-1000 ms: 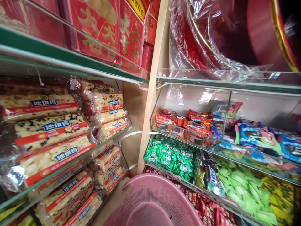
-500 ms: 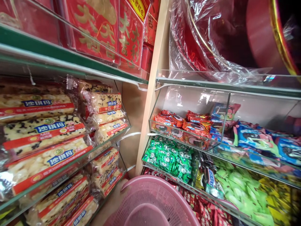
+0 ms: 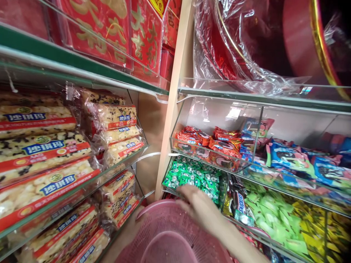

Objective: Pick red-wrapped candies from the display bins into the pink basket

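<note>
A round pink plastic basket [image 3: 153, 210] with mesh sides stands at the bottom middle, its inside facing me. My left hand [image 3: 131, 227] is closed on its left rim, with the thumb over the edge and the other fingers hidden. Above the basket's right side is my right hand [image 3: 196, 204], blurred, its thumb and fingers apart with nothing visible between them. Right behind its fingers lie green-wrapped candies [image 3: 194, 174] in a clear shelf bin.
Packs of sachima [image 3: 57, 148] fill the glass shelves at left. On the right are red snack packets [image 3: 225, 140], blue packets [image 3: 290, 159], Snickers bars [image 3: 240, 201] and light-green packets [image 3: 274, 212]. A wooden post [image 3: 167, 120] divides the shelves. Red gift packs [image 3: 101, 29] stand above.
My right hand has come into view from the lower right, over the basket and close to the green candies. More of my left hand and forearm shows. The view has shifted slightly right.
</note>
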`<state>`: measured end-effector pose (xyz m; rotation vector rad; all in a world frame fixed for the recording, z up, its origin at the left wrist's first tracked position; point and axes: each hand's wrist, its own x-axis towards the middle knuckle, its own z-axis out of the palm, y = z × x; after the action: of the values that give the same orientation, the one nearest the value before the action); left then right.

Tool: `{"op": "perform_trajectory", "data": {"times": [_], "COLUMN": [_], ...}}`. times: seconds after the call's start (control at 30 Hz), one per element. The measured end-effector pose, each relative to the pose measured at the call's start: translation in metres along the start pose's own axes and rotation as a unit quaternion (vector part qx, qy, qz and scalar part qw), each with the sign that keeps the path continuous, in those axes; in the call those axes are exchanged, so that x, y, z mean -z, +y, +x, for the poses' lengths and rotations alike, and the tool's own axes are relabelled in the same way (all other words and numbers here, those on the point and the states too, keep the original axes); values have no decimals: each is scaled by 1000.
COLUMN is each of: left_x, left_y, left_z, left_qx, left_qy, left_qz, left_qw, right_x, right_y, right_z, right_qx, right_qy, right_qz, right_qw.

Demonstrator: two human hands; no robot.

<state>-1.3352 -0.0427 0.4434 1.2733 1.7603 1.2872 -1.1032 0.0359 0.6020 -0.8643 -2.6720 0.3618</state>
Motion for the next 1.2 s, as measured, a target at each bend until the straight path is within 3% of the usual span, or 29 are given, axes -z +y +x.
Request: {"op": "perform_trajectory", "data": {"times": [0.07,0.17,0.3,0.47,0.77,1.2], "left_x": [0,0,0,-1,0,-2], "left_y": [2,5,7,5,11,18], "left_z": [0,-1,-1,1,-2,-2], "left_qx": [-10,-16,-23,-27,-22,-16], "left_qy": [1,2,-3,-16,-13,-21], "left_qz": [6,11,38,69,44,47], "left_qw": [1000,1000,999,997,999,999], "right_x": [20,32,23,11,12,5], "right_y": [18,35,40,35,45,40], "right_z": [12,25,35,39,34,32], "right_qx": [-20,-49,-76,-84,-43,-68], "right_qy": [38,-3,-56,-36,-12,-2], "right_qz": [-66,-125,-153,-187,-182,-178], "right_qw": [997,991,984,978,982,982]}}
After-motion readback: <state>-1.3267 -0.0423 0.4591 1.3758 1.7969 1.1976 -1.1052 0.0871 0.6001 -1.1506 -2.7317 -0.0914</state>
